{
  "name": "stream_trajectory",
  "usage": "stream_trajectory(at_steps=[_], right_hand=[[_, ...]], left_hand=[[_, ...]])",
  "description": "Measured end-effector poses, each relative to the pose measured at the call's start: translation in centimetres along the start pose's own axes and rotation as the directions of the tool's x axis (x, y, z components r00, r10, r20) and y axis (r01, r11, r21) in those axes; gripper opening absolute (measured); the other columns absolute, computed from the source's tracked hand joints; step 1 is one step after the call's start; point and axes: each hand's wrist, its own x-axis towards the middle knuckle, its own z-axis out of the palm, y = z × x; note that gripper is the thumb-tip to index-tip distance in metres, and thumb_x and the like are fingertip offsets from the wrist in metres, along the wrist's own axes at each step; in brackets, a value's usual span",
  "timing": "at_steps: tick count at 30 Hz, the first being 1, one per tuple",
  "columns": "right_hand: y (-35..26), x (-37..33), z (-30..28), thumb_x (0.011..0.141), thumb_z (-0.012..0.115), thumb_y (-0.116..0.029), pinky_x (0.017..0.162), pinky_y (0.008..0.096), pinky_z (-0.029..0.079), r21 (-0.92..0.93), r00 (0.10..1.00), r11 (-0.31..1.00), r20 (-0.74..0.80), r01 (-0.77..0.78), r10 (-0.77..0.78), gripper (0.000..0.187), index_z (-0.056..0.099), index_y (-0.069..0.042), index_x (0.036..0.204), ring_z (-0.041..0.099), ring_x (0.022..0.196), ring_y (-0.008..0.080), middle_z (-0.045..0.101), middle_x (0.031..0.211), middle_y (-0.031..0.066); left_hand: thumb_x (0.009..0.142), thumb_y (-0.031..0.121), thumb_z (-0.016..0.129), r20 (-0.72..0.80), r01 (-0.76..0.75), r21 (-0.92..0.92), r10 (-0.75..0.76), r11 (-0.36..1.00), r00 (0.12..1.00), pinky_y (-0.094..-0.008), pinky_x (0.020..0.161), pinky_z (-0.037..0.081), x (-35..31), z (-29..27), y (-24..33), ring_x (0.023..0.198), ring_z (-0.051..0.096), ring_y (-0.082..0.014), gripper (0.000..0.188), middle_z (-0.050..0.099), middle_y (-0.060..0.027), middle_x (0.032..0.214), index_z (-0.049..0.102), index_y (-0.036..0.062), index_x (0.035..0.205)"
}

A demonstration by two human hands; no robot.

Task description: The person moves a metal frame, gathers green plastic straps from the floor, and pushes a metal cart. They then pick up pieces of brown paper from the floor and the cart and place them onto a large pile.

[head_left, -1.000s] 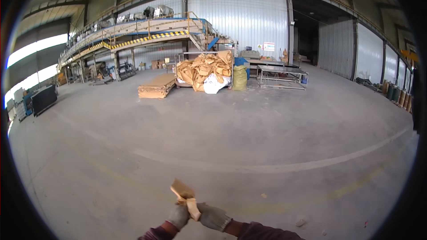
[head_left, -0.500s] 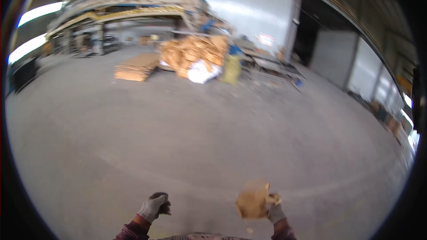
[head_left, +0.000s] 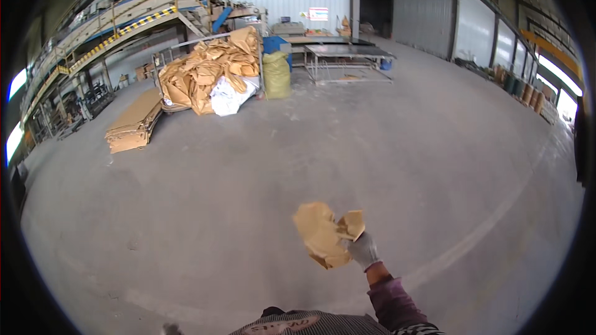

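A crumpled sheet of brown paper (head_left: 320,236) hangs from my right hand (head_left: 364,250), which wears a pale grey glove and is closed on the paper's edge. My right arm reaches forward over the grey floor. Of my left hand (head_left: 171,329) only a small dark, blurred bit shows at the lower edge, its fingers hidden. Ahead to the left, a large heap of crumpled brown paper (head_left: 202,71) fills a metal-framed cart, with a white plastic sheet or bag (head_left: 230,95) at its front.
Flattened cardboard (head_left: 133,121) lies stacked left of the heap. A yellow-green sack (head_left: 276,75) stands at its right, beside a low metal-framed table (head_left: 347,53). Machinery with a striped railing (head_left: 118,31) runs along the back left. Rolls (head_left: 528,95) line the right wall. Grey concrete floor (head_left: 205,211) stretches between.
The view has turned right and the paper heap looks nearer. My right hand has reached further forward with the brown paper; my left hand has dropped almost out of the picture.
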Motion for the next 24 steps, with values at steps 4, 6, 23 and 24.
stream_trajectory(at_steps=[4, 6, 23, 24], right_hand=[[-1.4, 15.0, 5.5, 0.079, 0.065, -0.020, 0.068, 0.0399, 0.053, -0.356, 0.998, 0.933, 0.046, 0.051, -0.037, 0.021, 0.067, -0.011, 0.097, 0.064, 0.088, 0.0316, 0.067, 0.086, 0.0121], [-2.0, 23.5, 9.2, 0.081, 0.061, -0.022, 0.065, 0.0395, 0.052, -0.486, 0.864, 0.741, 0.066, 0.464, -0.499, 0.016, 0.068, -0.014, 0.093, 0.063, 0.080, 0.0288, 0.065, 0.080, 0.0082], [-3.9, 78.5, 21.0, 0.080, 0.057, -0.006, 0.063, 0.0359, 0.051, -0.385, 0.707, 0.594, 0.437, 0.706, -0.556, 0.025, 0.066, -0.006, 0.103, 0.064, 0.070, 0.0241, 0.068, 0.081, 0.0111], [-4.6, 83.1, 22.9, 0.075, 0.070, -0.031, 0.067, 0.0392, 0.051, -0.503, 0.726, 0.524, 0.444, 0.687, -0.526, 0.024, 0.069, -0.014, 0.091, 0.064, 0.075, 0.0281, 0.066, 0.079, 0.0058]], left_hand=[[0.088, 0.037, 0.062, -0.214, 0.542, -0.265, -0.597, 0.797, 0.773, -0.0362, 0.061, 0.053, -11.0, -0.3, 4.5, 0.071, 0.061, -0.0216, 0.039, 0.063, -0.0099, 0.083, 0.057, 0.0028, 0.108], [0.090, 0.034, 0.060, -0.263, 0.525, -0.373, -0.630, 0.765, 0.731, -0.0360, 0.066, 0.053, -8.1, 1.9, 8.8, 0.078, 0.061, -0.0209, 0.039, 0.063, -0.0097, 0.091, 0.056, 0.0037, 0.114], [0.071, 0.033, 0.074, 0.683, -0.885, -0.387, 0.725, 0.257, -0.088, -0.0345, 0.099, 0.041, 29.5, 31.3, 123.1, 0.119, 0.051, -0.0255, 0.083, 0.053, -0.0156, 0.130, 0.039, 0.0052, 0.141], [0.072, 0.031, 0.075, 0.702, -0.801, -0.474, 0.706, 0.365, -0.093, -0.0340, 0.095, 0.044, 32.8, 33.8, 125.3, 0.113, 0.055, -0.0245, 0.078, 0.059, -0.0141, 0.122, 0.043, 0.0055, 0.138]])
